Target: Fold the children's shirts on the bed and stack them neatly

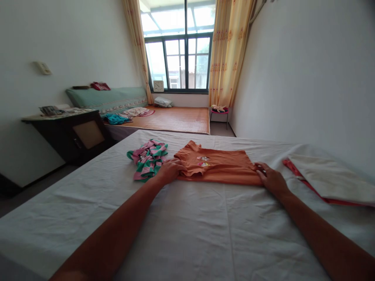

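Note:
An orange T-shirt [225, 162] with a small cartoon print lies sideways on the white sheet [199, 226], its neck end to the left and its hem to the right. My left hand [171, 170] has its fingers closed on the neck end near the shoulder. At the hem, my right hand [272, 180] pinches the near corner between thumb and fingers. The shirt's near edge looks doubled, with a layer showing below the sleeve. Just beyond my left hand sits a crumpled pink and green garment [150, 158].
To the right lies a folded cream cloth [331, 175] over something red. Behind the sheeted surface are a bed with a woven mat [181, 119], a dark cabinet [84, 136] on the left and a small pink stool [219, 111]. A white wall [316, 78] stands on the right.

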The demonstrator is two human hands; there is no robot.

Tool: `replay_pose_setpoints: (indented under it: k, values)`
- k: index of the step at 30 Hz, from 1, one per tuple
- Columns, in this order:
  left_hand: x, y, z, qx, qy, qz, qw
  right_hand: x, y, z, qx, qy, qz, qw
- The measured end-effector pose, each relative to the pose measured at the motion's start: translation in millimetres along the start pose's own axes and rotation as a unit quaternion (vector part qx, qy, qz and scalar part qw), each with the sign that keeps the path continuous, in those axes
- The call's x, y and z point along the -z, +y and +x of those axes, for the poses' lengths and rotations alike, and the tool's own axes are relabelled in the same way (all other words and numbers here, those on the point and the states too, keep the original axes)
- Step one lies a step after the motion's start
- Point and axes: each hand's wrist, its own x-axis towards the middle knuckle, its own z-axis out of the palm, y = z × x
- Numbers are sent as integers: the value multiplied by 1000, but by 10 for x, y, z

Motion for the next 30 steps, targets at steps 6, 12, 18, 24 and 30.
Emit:
replay_pose_setpoints:
  k: [6, 12, 18, 24, 30]
  values:
    - [-48, -81, -49, 48, 36, -16, 998, 63, -80, -17, 52, 44, -46, 997]
    - [-124, -3, -29, 94, 47, 9, 994, 210, -962, 60, 221, -6, 21, 975]
    - [-161, 11, -17, 159, 52, 12, 986, -48, -2020, 137, 337, -85, 93, 933]
    - [-200, -76, -34, 173, 87, -12, 981, -378, -2181, 290, 311, -60, 133, 939]
    - [-211, -184, -52, 144, 88, -42, 985, -320, -2127, 187, 383, -119, 155, 903]
